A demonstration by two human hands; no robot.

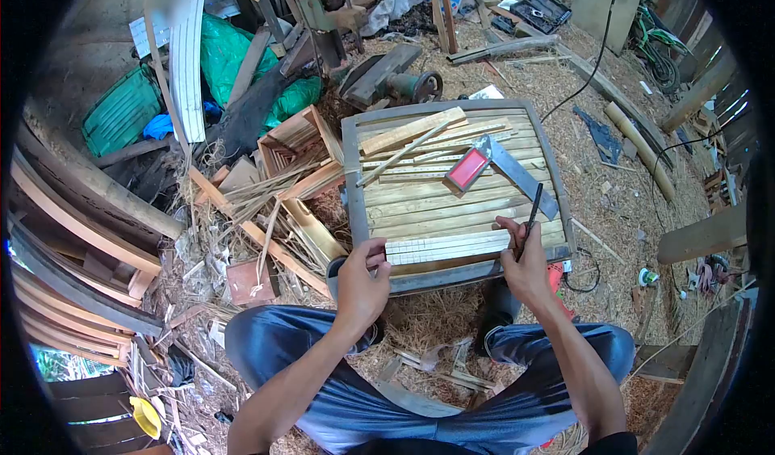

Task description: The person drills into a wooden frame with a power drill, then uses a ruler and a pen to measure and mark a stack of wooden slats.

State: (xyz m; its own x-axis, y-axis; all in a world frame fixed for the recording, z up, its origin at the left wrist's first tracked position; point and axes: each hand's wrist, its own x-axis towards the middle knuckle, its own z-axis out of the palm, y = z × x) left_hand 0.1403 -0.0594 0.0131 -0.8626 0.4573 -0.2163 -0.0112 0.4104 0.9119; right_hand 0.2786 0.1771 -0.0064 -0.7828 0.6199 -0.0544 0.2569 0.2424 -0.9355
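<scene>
Two bare hands work at a low slatted table (420,203), which I watch remotely through the head camera. Its top is pale wooden slats in a dark, worn frame; the wearer sits at the near edge, a knee to either side. Ground: shavings (593,205) and scraps throughout. Room: rough work area, plank wall at far right, curved timbers (89,237) stacked at left.

Grip: left hand (363,284) has thumb and fingers at the left end of a row of pale strips (452,247); right hand (526,260) pinches a dark pencil-like tool (535,205), its fingers at the row's right end. I cannot tell how firmly either hand presses the row. Strips lie side by side along the table's near edge, dark marks across their left part.

Obstructions: beyond the row, loose sticks (440,150) cover the far left of the top; a red block (467,168) and a flat grey blade (523,182) sit right of them. Open wooden crate (323,124) and offcuts crowd the table's left side. Black cable (598,66) trails beyond its far right corner. Further back: green sheeting (222,59), green basket (121,114), black case (542,11), bicycle (660,51).
</scene>
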